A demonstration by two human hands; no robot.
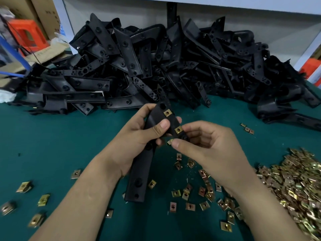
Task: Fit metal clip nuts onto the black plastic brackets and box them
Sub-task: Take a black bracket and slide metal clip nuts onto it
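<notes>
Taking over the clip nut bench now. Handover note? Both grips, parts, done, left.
Hands: left grip holds the bracket above the green table; right grip pinches a loose clip nut at its edge.
Parts: bracket pile at the back, clip nut heap on the right, strays scattered in front.
Done: two fitted nuts on this bracket.
Left: seat the pinched one, box the bracket, then the pile.

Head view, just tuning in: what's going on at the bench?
A person's left hand grips a black bracket that already carries two clip nuts on its edge. The right hand pinches a third clip nut against the bracket, just below them. More brackets are piled behind, and loose clip nuts lie heaped to the right on the green mat.
</notes>
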